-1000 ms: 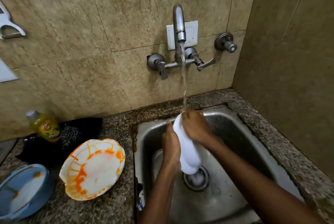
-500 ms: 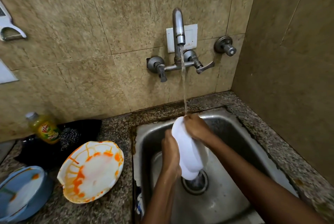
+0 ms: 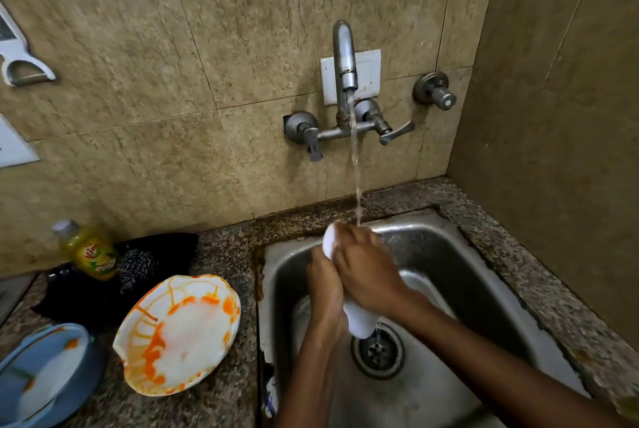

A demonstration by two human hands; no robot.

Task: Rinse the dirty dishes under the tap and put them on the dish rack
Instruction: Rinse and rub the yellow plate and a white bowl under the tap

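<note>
Both your hands clamp one white plate (image 3: 359, 324) held on edge over the steel sink (image 3: 449, 289): your left hand (image 3: 325, 286) grips its left face, your right hand (image 3: 366, 272) wraps the right. One stream from the single wall tap (image 3: 344, 57) lands on your right hand. On the granite counter (image 3: 224, 393) wait two dirty dishes: one orange-smeared white plate (image 3: 179, 334) and one blue bowl (image 3: 45, 375). One yellow soap bottle (image 3: 91, 251) stands behind.

The plate (image 3: 179, 334) is white with orange streaks. The bowl (image 3: 45, 375) is blue. The bottle (image 3: 91, 253) is yellow-green. The worktop (image 3: 221, 389) is speckled brown granite. The wall tiles (image 3: 193, 47) are beige, marbled.
</note>
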